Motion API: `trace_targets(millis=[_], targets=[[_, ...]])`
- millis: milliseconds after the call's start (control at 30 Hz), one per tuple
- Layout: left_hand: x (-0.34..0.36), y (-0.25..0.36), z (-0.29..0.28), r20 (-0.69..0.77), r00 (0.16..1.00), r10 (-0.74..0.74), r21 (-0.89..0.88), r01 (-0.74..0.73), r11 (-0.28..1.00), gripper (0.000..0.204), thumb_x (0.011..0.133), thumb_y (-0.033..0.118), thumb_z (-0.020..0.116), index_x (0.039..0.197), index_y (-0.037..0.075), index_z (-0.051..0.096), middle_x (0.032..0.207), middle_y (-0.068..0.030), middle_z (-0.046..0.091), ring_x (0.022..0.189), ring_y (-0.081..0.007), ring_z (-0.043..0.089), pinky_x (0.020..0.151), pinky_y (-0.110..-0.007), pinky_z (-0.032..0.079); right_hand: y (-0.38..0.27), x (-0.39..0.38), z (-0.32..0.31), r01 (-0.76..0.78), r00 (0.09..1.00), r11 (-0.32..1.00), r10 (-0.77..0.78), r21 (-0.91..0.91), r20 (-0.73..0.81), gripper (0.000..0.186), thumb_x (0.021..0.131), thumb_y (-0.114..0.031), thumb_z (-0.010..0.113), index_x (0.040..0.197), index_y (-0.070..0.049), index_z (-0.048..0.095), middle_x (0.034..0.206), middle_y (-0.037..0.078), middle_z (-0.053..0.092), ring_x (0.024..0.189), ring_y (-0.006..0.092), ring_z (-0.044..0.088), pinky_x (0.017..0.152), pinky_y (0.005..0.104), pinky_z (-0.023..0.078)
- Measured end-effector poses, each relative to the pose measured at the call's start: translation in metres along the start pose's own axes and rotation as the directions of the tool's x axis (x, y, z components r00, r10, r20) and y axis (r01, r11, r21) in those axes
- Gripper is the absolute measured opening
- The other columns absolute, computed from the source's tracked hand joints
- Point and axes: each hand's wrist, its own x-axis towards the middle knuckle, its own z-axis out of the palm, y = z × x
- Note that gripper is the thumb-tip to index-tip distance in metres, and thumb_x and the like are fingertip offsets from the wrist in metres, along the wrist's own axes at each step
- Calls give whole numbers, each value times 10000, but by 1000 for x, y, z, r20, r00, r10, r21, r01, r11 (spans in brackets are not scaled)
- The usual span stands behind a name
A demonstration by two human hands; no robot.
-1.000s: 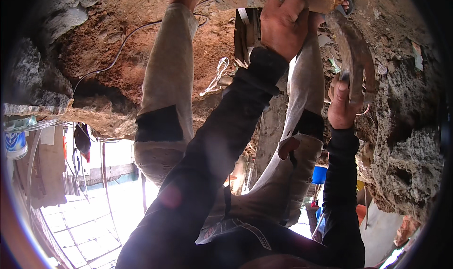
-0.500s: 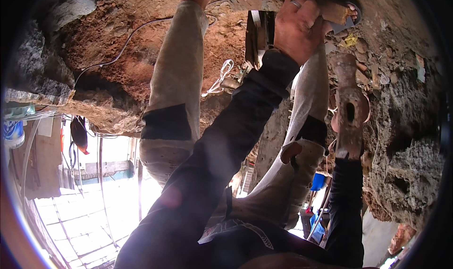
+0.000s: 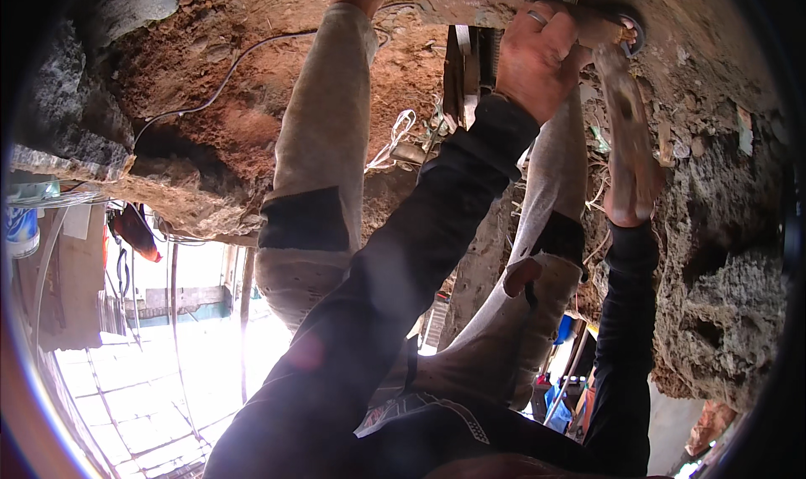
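My left hand [image 3: 537, 59], with a ring on one finger, is closed around a long brown piece of wood [image 3: 466, 9] lying crosswise at the top of the view. The wood's right end is by my right foot [image 3: 628, 36]. My right hand [image 3: 631, 214] is mostly hidden behind a worn brown wooden tool [image 3: 625, 135] that it grips. This tool is long and narrow with a dark slot, somewhat blurred, and its exact kind is unclear. Its far end comes close to the wood's right end; whether they touch I cannot tell.
My legs in dusty trousers [image 3: 323, 126] stretch over reddish earth [image 3: 201, 68]. A dark cable [image 3: 239, 59] and a white cord bundle [image 3: 393, 139] lie there. Rough rock [image 3: 722, 252] rises at the right. Lower left is a bright wire grid [image 3: 126, 403].
My right hand and the slotted tool have swung up and away from me, toward the wood. My left hand keeps its hold on the wood, with the view shifted slightly.
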Motion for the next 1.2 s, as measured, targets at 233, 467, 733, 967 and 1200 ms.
trace_targets(millis=[233, 467, 733, 967, 1200], targets=[[0, 4, 0, -17, 1000, -10, -19, 9, 1000, 282, 649, -22, 750, 840, 64, 561, 908, -157, 599, 859, -390, 601, 732, -484, 516, 3, 21, 1, 54, 981, 994, -35, 96, -190, 222, 908, -253, 697, 943, -36, 665, 763, 67, 630, 649, 171, 604, 629, 315, 503], [17, 15, -36, 65, 996, -54, 33, 52, 998, 277, 780, -55, 562, 1044, 23, 593, 1024, -210, 579, 916, -430, 587, 767, -482, 501, 1, -16, 6, -217, 906, 777, 386, 591, -173, 714, 856, -702, 627, 1206, -89, 518, 822, -23, 474, 575, 55, 364, 502, 225, 280], [71, 15, -65, 580, 808, -107, 543, -285, 790, 407, 776, 236, 674, 1137, 62, 605, 1132, -131, 601, 1135, -328, 523, 914, -503, 419, 65, -54, 15, 2, 984, 993, -23, -117, -178, 646, 911, -602, 634, 1291, -97, 501, 852, 0, 517, 616, 57, 387, 521, 224, 305], [46, -38, -35, 460, 876, 144, 473, -379, 795, 258, 879, 253, 605, 1093, 122, 669, 955, -88, 668, 951, -303, 616, 832, -556, 447, 40, -49, -2, -169, 984, 711, 155, 683, 82, 435, 941, -459, 660, 1062, -43, 614, 744, 0, 522, 565, 96, 446, 483, 226, 335], [50, -39, -32, 522, 853, 4, 514, -318, 797, 283, 880, 231, 589, 1141, 165, 675, 949, -78, 672, 940, -309, 634, 832, -591, 457, -31, 27, -4, 244, 962, 970, -241, 4, -131, 245, 949, -230, 636, 874, 0, 666, 707, 92, 632, 599, 216, 625, 556, 330, 476]])
